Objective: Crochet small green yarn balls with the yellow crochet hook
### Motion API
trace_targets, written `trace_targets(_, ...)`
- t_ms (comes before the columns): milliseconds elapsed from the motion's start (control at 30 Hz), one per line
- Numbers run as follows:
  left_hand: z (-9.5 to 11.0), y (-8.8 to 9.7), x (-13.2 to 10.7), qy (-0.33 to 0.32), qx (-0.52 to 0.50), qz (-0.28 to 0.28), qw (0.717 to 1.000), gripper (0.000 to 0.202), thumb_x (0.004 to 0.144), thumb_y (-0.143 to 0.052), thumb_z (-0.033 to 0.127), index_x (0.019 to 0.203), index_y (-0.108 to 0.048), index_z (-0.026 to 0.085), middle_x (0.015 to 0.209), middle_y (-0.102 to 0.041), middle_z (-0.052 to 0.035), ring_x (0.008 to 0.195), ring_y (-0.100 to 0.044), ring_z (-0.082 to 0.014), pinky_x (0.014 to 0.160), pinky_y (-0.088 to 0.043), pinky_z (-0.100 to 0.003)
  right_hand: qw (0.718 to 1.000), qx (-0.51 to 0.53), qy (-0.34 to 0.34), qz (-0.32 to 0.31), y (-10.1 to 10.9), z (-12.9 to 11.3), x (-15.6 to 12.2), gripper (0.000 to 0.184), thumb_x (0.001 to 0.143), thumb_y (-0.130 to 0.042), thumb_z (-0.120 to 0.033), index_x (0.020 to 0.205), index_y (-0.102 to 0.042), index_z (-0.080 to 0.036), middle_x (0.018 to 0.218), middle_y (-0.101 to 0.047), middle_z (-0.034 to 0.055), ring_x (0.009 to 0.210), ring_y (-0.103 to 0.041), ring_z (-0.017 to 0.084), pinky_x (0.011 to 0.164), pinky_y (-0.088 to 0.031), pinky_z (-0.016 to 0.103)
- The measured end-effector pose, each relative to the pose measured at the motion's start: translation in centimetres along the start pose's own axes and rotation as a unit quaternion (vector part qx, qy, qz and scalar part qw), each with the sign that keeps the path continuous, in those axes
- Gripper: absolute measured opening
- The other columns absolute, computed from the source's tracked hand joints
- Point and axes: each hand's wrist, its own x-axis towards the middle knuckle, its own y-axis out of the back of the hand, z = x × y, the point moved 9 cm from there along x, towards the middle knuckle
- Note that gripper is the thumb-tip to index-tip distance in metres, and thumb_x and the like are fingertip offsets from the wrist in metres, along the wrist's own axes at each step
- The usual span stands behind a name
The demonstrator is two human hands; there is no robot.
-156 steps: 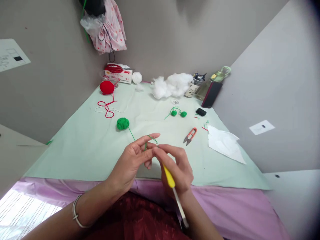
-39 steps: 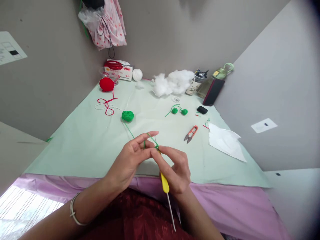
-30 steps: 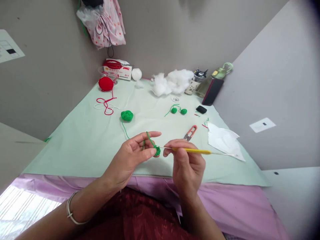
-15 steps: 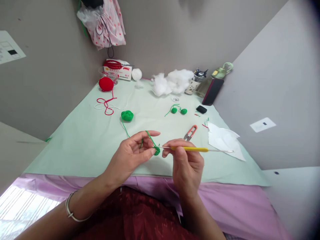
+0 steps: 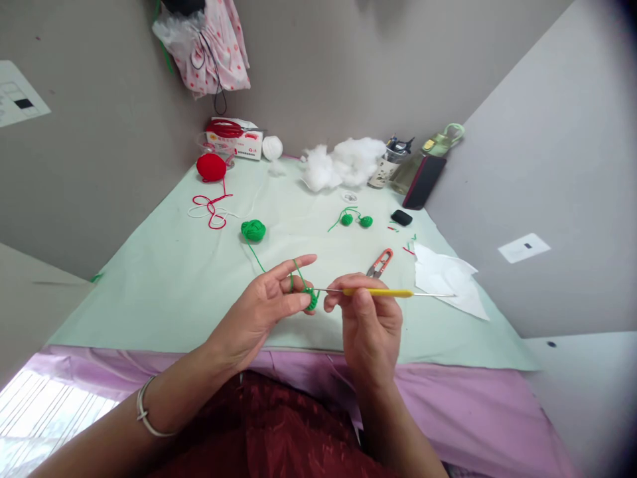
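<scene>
Above the near half of a cloth-covered bench (image 5: 164, 279), a left hand (image 5: 266, 302) pinches a small green crocheted piece (image 5: 312, 301) between thumb and fingers, its index finger stretched out beneath a taut green strand (image 5: 299, 271). The right hand (image 5: 365, 312) is closed around the yellow grip of a crochet hook (image 5: 381, 293), held nearly level, its metal tip meeting the piece's upper edge. Behind the left hand sits a green yarn ball (image 5: 253, 230), its strand running toward the fingers. Just beyond the right hand lie orange-handled snips (image 5: 382, 260), blades partly hidden, with a white sheet (image 5: 442, 275) to their right. Farther back rest two little green balls (image 5: 356, 220) with yarn tails, a red yarn ball (image 5: 211, 167) at left, and fluffy white stuffing (image 5: 343, 164) along the wall.
</scene>
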Motion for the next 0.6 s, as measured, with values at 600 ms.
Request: trace_targets(600, 0.5, 0.5, -0.2, -0.070, 0.065, 0.034, 0.995, 0.040, 0.082, -0.084, 0.022, 0.121, -0.077, 0.026, 0.086, -0.069, 0.0029, 0.086, -0.066, -0.0135, 0.089, -0.051, -0.028, 0.994, -0.100, 0.023, -0.034, -0.7, -0.4, -0.5, 0.019, 0.102, -0.061, -0.027, 0.106, -0.079, -0.028, 0.098, -0.080, 0.0036, 0.079, -0.071, 0.016, 0.073, -0.060, 0.032)
